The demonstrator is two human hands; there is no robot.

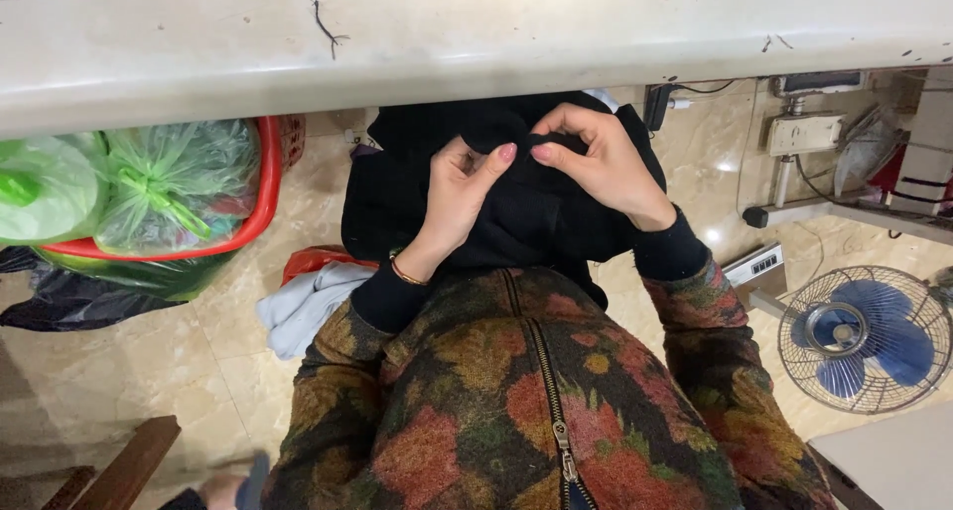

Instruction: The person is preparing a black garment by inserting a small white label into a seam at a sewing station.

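Together, left hand (459, 191), right hand (594, 161), pinching black fabric (516, 217)

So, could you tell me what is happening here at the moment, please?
A person seated at a pale worktable holds a piece of black fabric in the lap, below the table's edge. The left hand and the right hand both pinch the same spot of the cloth between thumb and fingertips, close together. On the tiled floor stand a red basin with green plastic bags to the left and a blue fan to the right.
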